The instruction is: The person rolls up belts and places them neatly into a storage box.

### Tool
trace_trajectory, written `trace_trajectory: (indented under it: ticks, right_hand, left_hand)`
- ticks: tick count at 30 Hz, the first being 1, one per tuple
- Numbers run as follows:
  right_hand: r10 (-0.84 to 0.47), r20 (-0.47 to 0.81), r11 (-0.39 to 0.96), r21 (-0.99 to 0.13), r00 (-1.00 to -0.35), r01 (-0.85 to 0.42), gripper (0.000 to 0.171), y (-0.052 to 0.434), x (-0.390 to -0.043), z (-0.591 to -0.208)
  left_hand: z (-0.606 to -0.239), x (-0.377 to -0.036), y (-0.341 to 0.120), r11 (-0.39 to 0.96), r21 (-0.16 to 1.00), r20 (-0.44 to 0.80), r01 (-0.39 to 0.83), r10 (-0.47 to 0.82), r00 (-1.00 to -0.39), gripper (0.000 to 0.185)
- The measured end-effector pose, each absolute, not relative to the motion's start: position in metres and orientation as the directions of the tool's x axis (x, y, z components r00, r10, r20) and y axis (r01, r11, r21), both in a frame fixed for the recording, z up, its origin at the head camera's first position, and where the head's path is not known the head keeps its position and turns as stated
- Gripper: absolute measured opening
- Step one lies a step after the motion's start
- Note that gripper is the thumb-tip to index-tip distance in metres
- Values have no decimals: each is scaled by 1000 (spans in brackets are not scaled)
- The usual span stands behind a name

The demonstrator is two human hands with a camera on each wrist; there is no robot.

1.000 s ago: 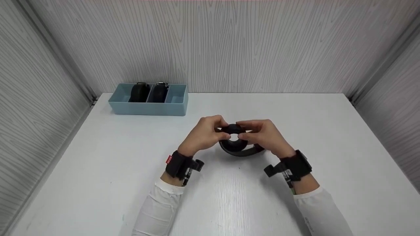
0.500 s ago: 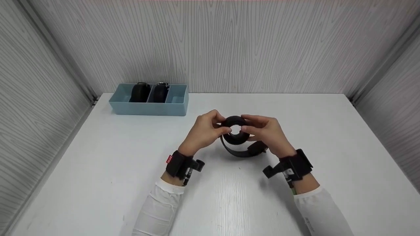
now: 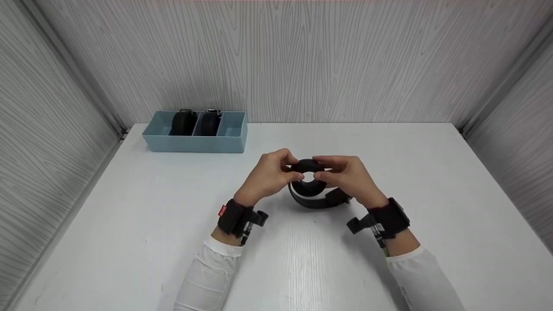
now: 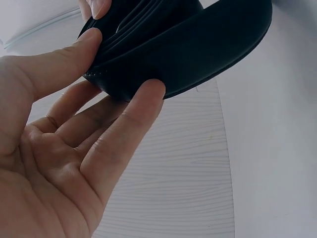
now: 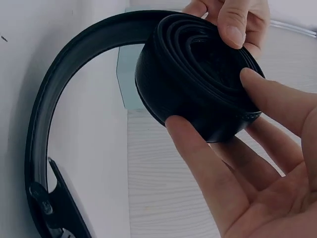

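Observation:
A black belt (image 3: 307,186), mostly wound into a coil (image 5: 198,74), sits between both hands above the middle of the white table (image 3: 129,224). My left hand (image 3: 272,175) pinches the coil's left side with thumb and fingers (image 4: 124,124). My right hand (image 3: 345,177) pinches its right side, thumb on top (image 5: 277,94). The belt's loose tail curves down to the table and ends in a buckle (image 5: 52,208) near my right wrist.
A light blue divided tray (image 3: 196,137) stands at the back left of the table, with two rolled dark belts (image 3: 185,122) in its compartments and the right compartment bare. Grey wood-grain walls close in the table on three sides.
Both hands kept their hold on the coil; they lifted it slightly half a second ago and have lowered it a little. The loose tail has shortened slightly.

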State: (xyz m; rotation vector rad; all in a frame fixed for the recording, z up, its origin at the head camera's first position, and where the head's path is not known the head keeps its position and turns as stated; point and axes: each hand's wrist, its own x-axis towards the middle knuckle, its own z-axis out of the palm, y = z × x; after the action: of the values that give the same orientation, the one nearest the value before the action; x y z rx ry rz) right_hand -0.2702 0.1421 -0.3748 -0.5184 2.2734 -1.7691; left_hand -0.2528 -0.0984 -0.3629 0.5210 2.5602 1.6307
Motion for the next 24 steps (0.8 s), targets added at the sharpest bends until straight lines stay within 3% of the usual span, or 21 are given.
trace_trajectory:
  ticks: [10, 24]
  right_hand:
    - [-312, 6, 74, -997, -950, -30, 47, 141, -272, -378]
    - [-414, 52, 206, -967, -909, -149, 44, 139, -269, -374]
  left_hand:
    - [-365, -256, -100, 330, 917, 132, 224, 279, -951, 27]
    - [-363, -253, -99, 401, 877, 131, 266, 333, -934, 23]
